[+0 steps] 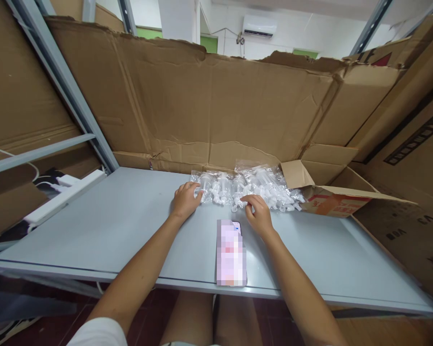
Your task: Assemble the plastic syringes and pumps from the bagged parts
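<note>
A person's bare left arm (140, 266) and right arm (296, 278) stretch forward, slanting in toward each other. The left grip (186, 199), back of the hand up, parts thumb from bent fingers; the right grip (259, 214), well apart from it, curls inward, index finger extended leftward.

Pixelation hides most of the phone's (231, 252) screen from me; the bagged white plastic parts (263, 185) are too small to identify, and the bottom edge crops the white sleeve (99, 333).
</note>
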Demonstrator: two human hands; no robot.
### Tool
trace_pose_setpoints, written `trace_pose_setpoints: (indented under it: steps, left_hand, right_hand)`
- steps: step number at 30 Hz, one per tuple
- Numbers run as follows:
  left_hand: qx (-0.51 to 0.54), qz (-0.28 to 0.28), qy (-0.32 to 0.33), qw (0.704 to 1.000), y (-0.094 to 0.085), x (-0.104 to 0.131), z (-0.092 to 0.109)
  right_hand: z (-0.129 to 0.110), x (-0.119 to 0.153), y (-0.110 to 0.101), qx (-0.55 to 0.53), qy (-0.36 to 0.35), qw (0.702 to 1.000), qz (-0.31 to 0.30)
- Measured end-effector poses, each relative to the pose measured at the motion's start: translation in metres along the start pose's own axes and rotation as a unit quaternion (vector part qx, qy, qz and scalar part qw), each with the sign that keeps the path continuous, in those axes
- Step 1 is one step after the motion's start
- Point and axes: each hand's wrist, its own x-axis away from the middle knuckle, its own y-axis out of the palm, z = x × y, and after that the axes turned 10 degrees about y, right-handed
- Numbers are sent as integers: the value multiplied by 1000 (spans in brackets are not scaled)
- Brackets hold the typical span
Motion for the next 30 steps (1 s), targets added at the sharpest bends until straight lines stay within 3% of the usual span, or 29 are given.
trace_pose_setpoints:
  steps: [6, 15, 23, 30]
  left_hand:
    - [16, -25, 138, 990, -7, 2, 12]
    - [-16, -111, 254, 961, -10, 4, 15]
    - [-79, -87, 276, 954, -4, 2, 10]
    - [-64, -87, 276, 955, 0, 1, 11]
  right_hand:
    - [-4, 1, 0, 0, 6, 1000, -5]
    - [-5, 2, 1, 17, 11, 1000, -22]
    - [-5, 2, 1, 10, 14, 999, -28]
    - [-6, 2, 0, 12, 18, 999, -33]
